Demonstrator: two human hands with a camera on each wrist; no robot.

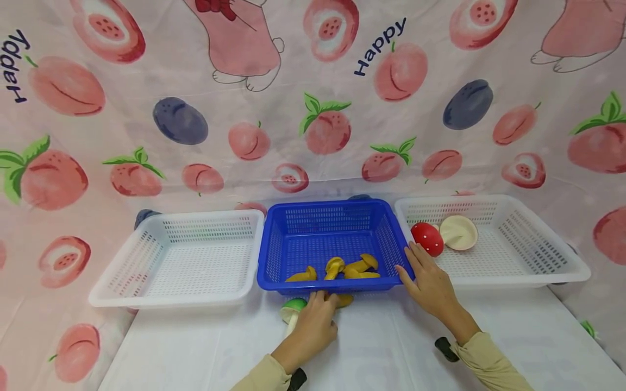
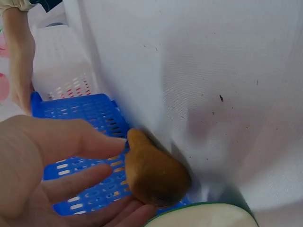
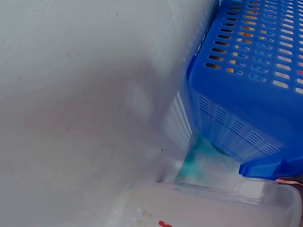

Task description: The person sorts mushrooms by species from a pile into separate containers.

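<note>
In the head view my left hand [image 1: 313, 323] reaches down to the table in front of the blue basket [image 1: 325, 285]. It is beside a yellow-brown toy mushroom [image 1: 345, 300]. The left wrist view has the thumb and fingers spread about this mushroom [image 2: 156, 175], the thumb tip at its stem; whether they touch is unclear. Left of that hand lies a green-capped toy mushroom [image 1: 293, 307], partly covered. My right hand [image 1: 430, 282] rests with extended fingers at the blue basket's right rim, next to the right white basket [image 1: 518, 279]. Several yellow mushrooms [image 1: 362, 265] lie inside the blue basket.
The right white basket holds a red mushroom with white dots [image 1: 427, 239] and a cream one [image 1: 458, 232]. A left white basket [image 1: 171, 301] stands beside the blue one. Behind the row hangs a fruit-patterned cloth [image 1: 293, 108]; white cloth [image 1: 381, 347] covers the table.
</note>
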